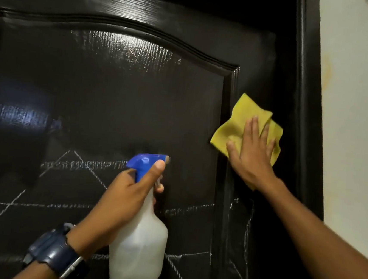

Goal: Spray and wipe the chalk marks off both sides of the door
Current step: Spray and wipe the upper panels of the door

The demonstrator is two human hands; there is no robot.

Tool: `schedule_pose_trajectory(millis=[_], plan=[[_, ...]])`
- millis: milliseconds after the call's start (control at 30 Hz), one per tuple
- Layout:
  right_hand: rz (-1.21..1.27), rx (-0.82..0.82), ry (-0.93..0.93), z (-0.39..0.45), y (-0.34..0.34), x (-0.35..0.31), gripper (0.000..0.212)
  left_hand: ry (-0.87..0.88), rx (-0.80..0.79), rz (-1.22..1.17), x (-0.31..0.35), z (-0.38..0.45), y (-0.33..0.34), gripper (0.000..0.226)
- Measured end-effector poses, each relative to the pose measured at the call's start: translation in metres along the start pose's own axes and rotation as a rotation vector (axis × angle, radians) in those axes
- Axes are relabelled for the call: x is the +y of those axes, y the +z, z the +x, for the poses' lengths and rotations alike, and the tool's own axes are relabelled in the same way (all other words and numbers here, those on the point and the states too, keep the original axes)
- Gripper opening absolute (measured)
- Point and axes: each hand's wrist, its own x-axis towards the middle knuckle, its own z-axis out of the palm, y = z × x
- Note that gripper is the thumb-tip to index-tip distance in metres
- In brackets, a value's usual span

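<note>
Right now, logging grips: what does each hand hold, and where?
Left hand grips the spray bottle at its neck; right hand presses the yellow cloth flat.

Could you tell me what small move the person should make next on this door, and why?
Probably slide the yellow cloth downward: the right hand presses it flat on the door beside the raised panel edge, and white chalk lines remain just below it. The upper panel looks shiny and free of marks, while the left hand holds the spray bottle ready.
</note>
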Motion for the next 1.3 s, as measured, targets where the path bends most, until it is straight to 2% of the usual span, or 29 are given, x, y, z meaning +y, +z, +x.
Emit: schedule_pose_trajectory(millis=[100,200,300,433,567,733,900,1133,1233,1300], plan=[[0.026,0.042,0.042,0.054,-0.016,-0.026,0.075,-0.019,0.008,0.006,-0.012,-0.001,-0.005,0.069],[0.107,0.081,0.022,0.062,-0.01,-0.043,0.065,-0.004,0.044,0.082,-0.021,-0.005,-0.01,0.072],[0.157,0.048,-0.118,0.025,0.011,-0.061,0.066,-0.012,0.069,0.112,-0.024,-0.01,-0.009,0.067],[0.245,-0.045,-0.256,-0.05,0.037,-0.065,0.068,-0.059,0.08,0.105,-0.026,-0.012,-0.004,0.07],[0.005,-0.129,-0.407,-0.094,0.047,-0.049,0.074,-0.03,0.081,0.139,-0.019,-0.018,-0.005,0.074],[-0.186,-0.103,-0.539,-0.051,0.04,-0.077,0.085,0.006,0.175,0.215,-0.008,-0.022,-0.016,0.076],[-0.227,-0.023,-0.59,-0.023,0.05,-0.139,0.087,-0.044,0.246,0.195,-0.015,-0.032,-0.029,0.075],[-0.208,0.007,-0.731,-0.083,0.074,-0.123,0.083,-0.13,0.321,0.21,-0.022,-0.049,-0.057,0.068],[-0.211,0.008,-0.763,-0.07,0.07,-0.126,0.084,-0.14,0.319,0.301,-0.017,-0.048,-0.074,0.072],[-0.175,0.022,-0.7,-0.043,0.062,-0.142,0.084,-0.13,0.341,0.343,-0.009,-0.042,-0.087,0.074]])
